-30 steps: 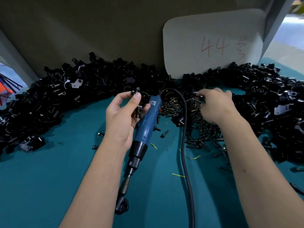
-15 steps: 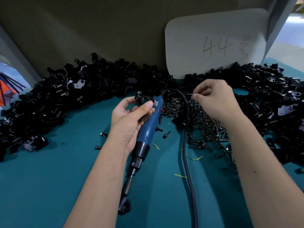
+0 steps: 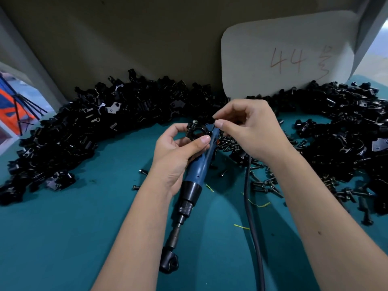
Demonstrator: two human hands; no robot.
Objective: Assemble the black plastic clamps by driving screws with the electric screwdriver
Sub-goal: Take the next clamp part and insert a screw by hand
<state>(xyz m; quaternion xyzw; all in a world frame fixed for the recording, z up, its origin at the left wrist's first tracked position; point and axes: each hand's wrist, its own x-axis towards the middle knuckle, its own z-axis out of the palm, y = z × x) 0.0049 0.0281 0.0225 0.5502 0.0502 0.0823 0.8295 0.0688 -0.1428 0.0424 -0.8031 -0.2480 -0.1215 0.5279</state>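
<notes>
My left hand [image 3: 178, 153] holds a black plastic clamp [image 3: 196, 131] between thumb and fingertips, just above the blue electric screwdriver [image 3: 200, 164]. The screwdriver lies on the teal mat [image 3: 63, 227] under that hand, its bit end pointing toward me with a black clamp [image 3: 169, 262] stuck on the tip. My right hand [image 3: 249, 127] pinches a small dark screw [image 3: 214, 118] between thumb and forefinger, right beside the clamp. The screw is mostly hidden by the fingertips.
Black clamp parts [image 3: 94, 127] lie heaped in an arc along the back and right side [image 3: 346, 133]. Loose screws [image 3: 264, 183] are scattered under my right arm. The screwdriver's black cable [image 3: 253, 227] runs toward me. A white card marked 44 [image 3: 287, 57] leans against the back wall.
My right hand lifted from the screw pile with a screw and moved left to the clamp. My left hand raised the clamp slightly. The screwdriver has not moved.
</notes>
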